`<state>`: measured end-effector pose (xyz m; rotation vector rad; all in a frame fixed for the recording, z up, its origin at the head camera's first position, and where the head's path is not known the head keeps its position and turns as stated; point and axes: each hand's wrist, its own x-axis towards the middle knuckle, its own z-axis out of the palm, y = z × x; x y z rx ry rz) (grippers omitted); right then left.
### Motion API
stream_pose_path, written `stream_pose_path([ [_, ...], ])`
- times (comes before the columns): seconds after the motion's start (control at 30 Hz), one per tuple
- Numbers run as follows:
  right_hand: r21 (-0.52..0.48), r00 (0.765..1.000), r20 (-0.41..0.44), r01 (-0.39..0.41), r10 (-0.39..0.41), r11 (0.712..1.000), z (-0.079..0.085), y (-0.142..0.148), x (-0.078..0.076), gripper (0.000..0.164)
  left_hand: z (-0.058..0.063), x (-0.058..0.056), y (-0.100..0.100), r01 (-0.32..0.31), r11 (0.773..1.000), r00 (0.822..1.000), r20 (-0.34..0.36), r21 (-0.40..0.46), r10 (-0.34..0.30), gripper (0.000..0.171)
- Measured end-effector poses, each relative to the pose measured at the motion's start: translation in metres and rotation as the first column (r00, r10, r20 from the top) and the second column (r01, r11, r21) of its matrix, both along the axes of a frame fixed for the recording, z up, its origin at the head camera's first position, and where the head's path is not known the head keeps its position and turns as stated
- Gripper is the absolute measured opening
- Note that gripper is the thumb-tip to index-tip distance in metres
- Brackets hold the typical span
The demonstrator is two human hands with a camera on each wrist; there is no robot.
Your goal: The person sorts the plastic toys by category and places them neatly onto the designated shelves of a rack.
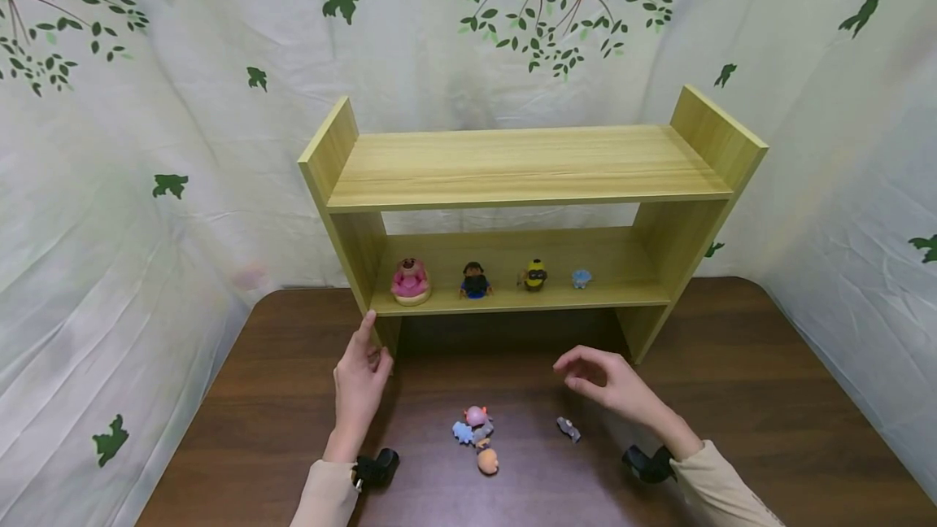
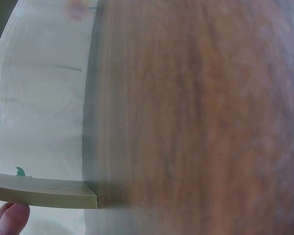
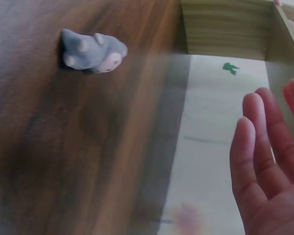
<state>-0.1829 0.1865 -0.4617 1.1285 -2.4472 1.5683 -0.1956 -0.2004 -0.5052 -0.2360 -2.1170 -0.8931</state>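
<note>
My left hand (image 1: pixel 360 381) is at the left side panel of a light wooden shelf (image 1: pixel 527 167), its extended index finger touching the front edge. In the left wrist view, fingertips (image 2: pixel 12 220) lie along that panel (image 2: pixel 49 193). My right hand (image 1: pixel 618 387) hovers before the shelf with fingers loosely bent, holding nothing. A grey toy figurine (image 1: pixel 568 429) lies on the table below it; the right wrist view shows the same grey figurine (image 3: pixel 93 51) on its side. On the middle board stand a pink bear figurine (image 1: pixel 411 280), a dark-haired figurine (image 1: pixel 476 280), a yellow-and-black figurine (image 1: pixel 535 275) and a small light-blue figurine (image 1: pixel 581 278).
Several small figurines cluster on the dark brown table (image 1: pixel 241 429): a pink one (image 1: pixel 477 415), a blue one (image 1: pixel 463 432), a grey one (image 1: pixel 483 430) and an orange one (image 1: pixel 487 461). A white leaf-printed curtain (image 1: pixel 220 145) hangs behind and at the sides.
</note>
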Motion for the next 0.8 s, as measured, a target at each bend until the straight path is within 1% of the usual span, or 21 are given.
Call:
stream_pose_path([
  [0.13,0.026,0.999,0.032,-0.034,0.033,0.999,-0.007,0.002,0.001,0.019,0.000,0.000,0.000,0.001,1.000,1.000,-0.001,-0.003,-0.001,0.083],
  [0.3,0.073,0.995,0.076,-0.064,0.058,0.995,-0.013,0.005,0.004,0.023,0.000,0.000,0.000,0.002,1.000,1.000,-0.009,-0.011,-0.002,0.082],
  [0.5,0.091,0.982,0.155,-0.123,0.108,0.988,-0.019,0.006,0.007,0.025,0.000,0.000,0.000,0.000,1.000,1.000,-0.004,-0.013,-0.001,0.082],
  [0.63,0.110,0.973,0.200,-0.144,0.120,0.983,-0.023,0.006,0.009,0.027,0.000,0.000,0.000,0.000,1.000,1.000,-0.001,-0.012,0.000,0.082],
  [0.73,0.122,0.970,0.211,-0.152,0.124,0.981,-0.026,0.007,0.010,0.028,0.000,0.001,0.000,0.001,1.000,1.000,0.000,-0.013,-0.001,0.082],
  [0.8,0.131,0.971,0.199,-0.160,0.132,0.978,-0.029,0.007,0.010,0.028,0.000,0.001,0.000,0.002,1.000,1.000,-0.002,-0.013,-0.002,0.082],
])
